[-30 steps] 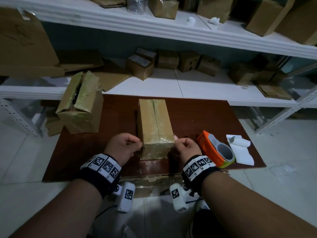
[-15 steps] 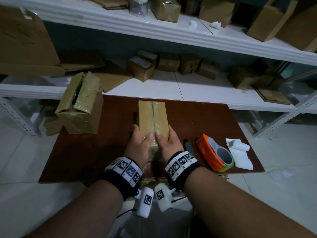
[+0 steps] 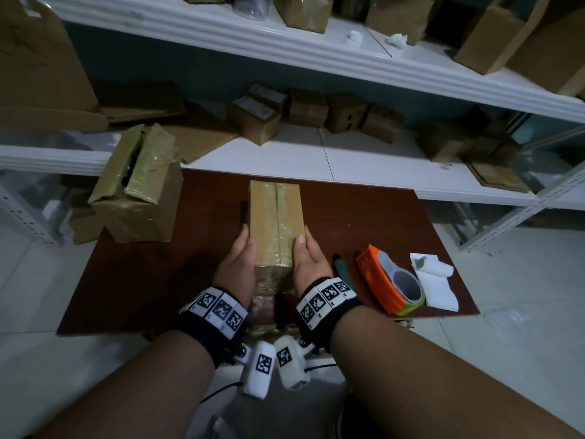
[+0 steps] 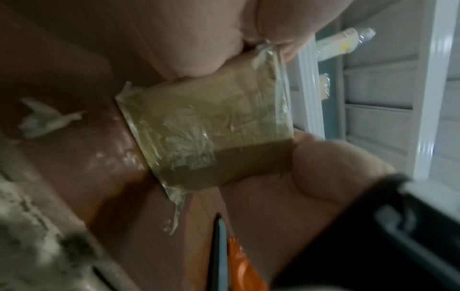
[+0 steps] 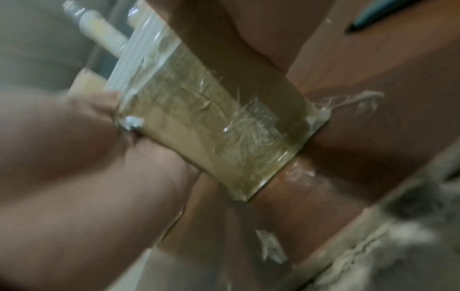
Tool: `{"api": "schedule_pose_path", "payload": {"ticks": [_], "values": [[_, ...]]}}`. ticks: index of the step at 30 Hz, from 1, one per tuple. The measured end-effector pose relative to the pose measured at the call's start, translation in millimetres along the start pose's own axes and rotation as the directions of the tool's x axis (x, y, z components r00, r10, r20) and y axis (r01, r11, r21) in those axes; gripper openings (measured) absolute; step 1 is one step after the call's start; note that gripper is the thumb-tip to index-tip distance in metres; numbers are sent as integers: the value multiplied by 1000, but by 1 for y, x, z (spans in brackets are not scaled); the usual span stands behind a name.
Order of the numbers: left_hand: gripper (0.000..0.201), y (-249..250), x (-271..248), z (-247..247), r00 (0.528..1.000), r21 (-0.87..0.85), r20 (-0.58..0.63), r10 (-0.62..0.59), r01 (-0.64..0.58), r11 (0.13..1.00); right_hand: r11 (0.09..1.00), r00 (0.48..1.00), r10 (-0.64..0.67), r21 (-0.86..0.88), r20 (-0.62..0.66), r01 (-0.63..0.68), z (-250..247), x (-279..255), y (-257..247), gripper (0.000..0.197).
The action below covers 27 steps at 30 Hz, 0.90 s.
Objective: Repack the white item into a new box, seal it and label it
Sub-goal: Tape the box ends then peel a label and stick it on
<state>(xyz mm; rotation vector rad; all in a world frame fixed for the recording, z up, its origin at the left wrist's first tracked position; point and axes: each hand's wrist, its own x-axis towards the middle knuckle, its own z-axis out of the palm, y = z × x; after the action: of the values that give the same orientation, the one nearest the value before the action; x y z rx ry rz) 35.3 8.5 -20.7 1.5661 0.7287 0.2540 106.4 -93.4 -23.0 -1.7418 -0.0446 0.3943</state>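
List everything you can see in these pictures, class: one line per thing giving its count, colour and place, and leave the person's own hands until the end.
Taped box: one, brown under clear tape, middle of the board, held at its near end.
Opened box: one, brown with loose tape, board's far left corner.
Board: one, dark red-brown, worktop under everything.
Tape dispenser: one, orange with a tape roll, right of the hands.
Pen: one, dark, between the right hand and the dispenser.
Label paper: one curled strip, white, board's right edge.
Shelves: two levels, white, behind the board, carrying several brown cartons.
Left hand: one, grips the taped box's left side.
Right hand: one, grips its right side.
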Motion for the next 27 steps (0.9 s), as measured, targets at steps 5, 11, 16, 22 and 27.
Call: {"api": "schedule_pose_path", "payload": {"ticks": [5, 11, 16, 22, 27], "values": [[55, -2, -2, -4, 995, 63, 96, 6, -13, 998, 998, 996, -4, -60, 93, 10, -8, -3, 1, 51], [73, -7, 6, -15, 972, 45, 231, -41, 32, 998, 1000, 957, -13, 17, 290, 8, -13, 2, 9, 77], [61, 1, 3, -17, 973, 62, 229, -40, 26, 998, 998, 943, -57, 26, 328, 52, -15, 7, 14, 106], [61, -5, 8, -17, 974, 18, 225, -15, 11, 1000, 997, 934, -65, 68, 350, 44, -16, 14, 22, 125], [67, -11, 12, -14, 977, -53, 213, -22, 34, 998, 997, 942, -67, 63, 329, 49, -17, 14, 30, 120]]}}
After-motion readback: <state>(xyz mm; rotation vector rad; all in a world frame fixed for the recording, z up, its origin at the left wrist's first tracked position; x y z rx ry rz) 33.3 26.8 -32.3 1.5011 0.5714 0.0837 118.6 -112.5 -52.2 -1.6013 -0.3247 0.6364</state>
